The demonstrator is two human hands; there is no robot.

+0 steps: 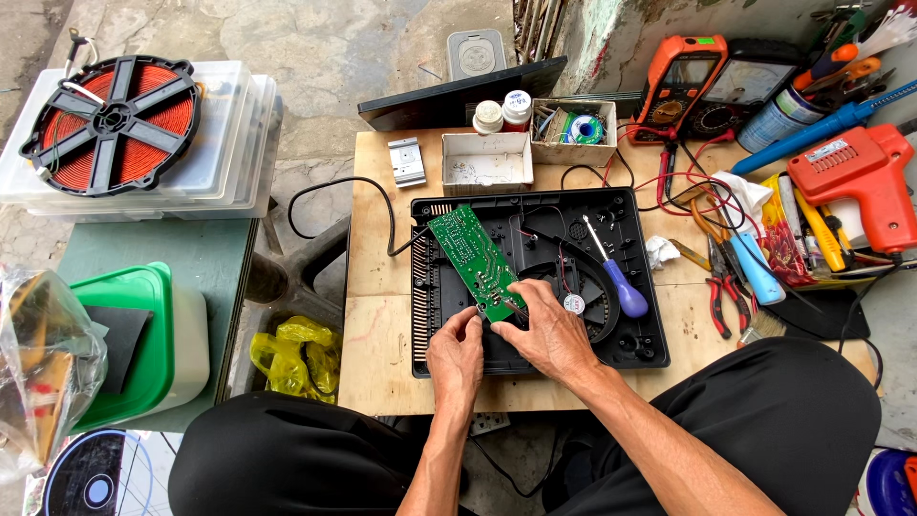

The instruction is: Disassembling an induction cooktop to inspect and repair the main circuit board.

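Looking down from the head camera, you have both hands on the near end of the green circuit board (475, 260), which lies tilted across the open black appliance base (638, 346) on the wooden table (377, 354). Your left hand (456, 355) pinches the board's lower edge with closed fingertips, and your right hand (546, 330) closes its grip on the same corner from the other side; whether a small tool sits under your right fingers I cannot tell. My worry is the thin red and black wires (557, 260) running from the board toward the round fan recess: lift or twist the board too far and you may well strain a solder joint or tear a lead loose. The blue-handled screwdriver (616, 275) rests loose inside the base, just beside your right hand, so a sideways sweep of the wrist could knock it onto the board. The black power cord (339, 183) loops off the table's left side and could snag and drag the base. The small white disc (573, 304) near your knuckles looks easy to flick away.
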